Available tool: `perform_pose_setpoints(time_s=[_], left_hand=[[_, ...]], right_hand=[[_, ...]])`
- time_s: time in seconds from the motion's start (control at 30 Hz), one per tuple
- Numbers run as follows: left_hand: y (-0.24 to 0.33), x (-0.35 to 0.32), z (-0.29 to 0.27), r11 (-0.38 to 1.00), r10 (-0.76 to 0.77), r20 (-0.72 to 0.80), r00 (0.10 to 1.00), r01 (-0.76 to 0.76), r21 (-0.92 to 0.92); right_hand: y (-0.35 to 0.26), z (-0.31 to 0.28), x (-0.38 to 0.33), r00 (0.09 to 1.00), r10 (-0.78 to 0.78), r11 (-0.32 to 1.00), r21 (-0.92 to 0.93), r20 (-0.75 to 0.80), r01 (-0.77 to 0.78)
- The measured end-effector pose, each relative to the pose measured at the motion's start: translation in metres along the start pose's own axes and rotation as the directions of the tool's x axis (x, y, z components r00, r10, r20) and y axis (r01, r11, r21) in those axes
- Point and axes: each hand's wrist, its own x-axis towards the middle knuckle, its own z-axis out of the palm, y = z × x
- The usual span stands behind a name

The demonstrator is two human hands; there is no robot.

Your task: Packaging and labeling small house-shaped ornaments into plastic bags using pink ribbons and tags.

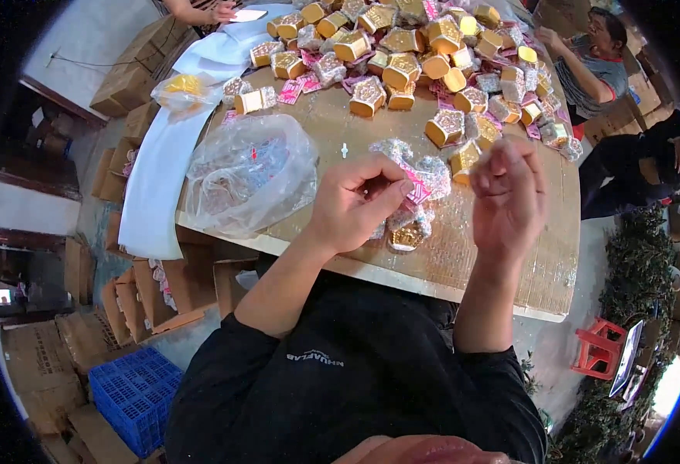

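My left hand (359,203) is closed, thumb and forefinger pinching a pink-and-white printed tag (419,187). The tag lies against a glittery, bead-covered ornament (433,170) with a gold patterned part (406,237) at its near end. This ornament rests on the cardboard-topped table in front of me. To its right, my right hand (510,197) is raised above the table, fingers curled in and pinched together. Whatever it may hold is too small to make out. A small white piece (345,150) lies beyond my left hand.
A clear plastic bag (251,174) of small parts sits at the left. Many gold and glittery ornaments (399,69) are heaped across the far side. White sheeting (158,182) hangs over the left edge. One person (587,73) is at the far right; another's hand (222,11) shows at the far left.
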Motion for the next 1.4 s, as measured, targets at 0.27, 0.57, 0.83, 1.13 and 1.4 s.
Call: perform_pose_setpoints(time_s=[0.27, 0.57, 0.83, 1.13, 1.4], left_hand=[[0.0, 0.003, 0.003, 0.991, -0.007, -0.024, 1.0, 0.004, -0.134], [-0.007, 0.002, 0.0, 0.994, 0.098, -0.055, 0.994, -0.1, -0.042], [0.003, 0.001, 0.002, 0.995, 0.044, 0.005, 0.999, -0.043, -0.085], [-0.001, 0.003, 0.004, 0.998, 0.053, 0.003, 0.999, -0.053, -0.041], [0.002, 0.004, 0.002, 0.999, 0.033, 0.03, 0.999, -0.033, 0.005]], right_hand=[[0.01, 0.003, -0.02, 0.959, 0.26, 0.821, -0.549, 0.112, -0.158], [0.014, 0.016, -0.023, 0.974, 0.221, 0.844, -0.51, 0.051, -0.165], [0.022, 0.013, -0.024, 0.981, 0.134, 0.929, -0.363, 0.144, -0.074], [0.025, 0.015, -0.026, 0.987, 0.116, 0.915, -0.4, 0.109, -0.063], [0.025, 0.015, -0.025, 0.991, 0.078, 0.865, -0.501, 0.106, -0.014]])
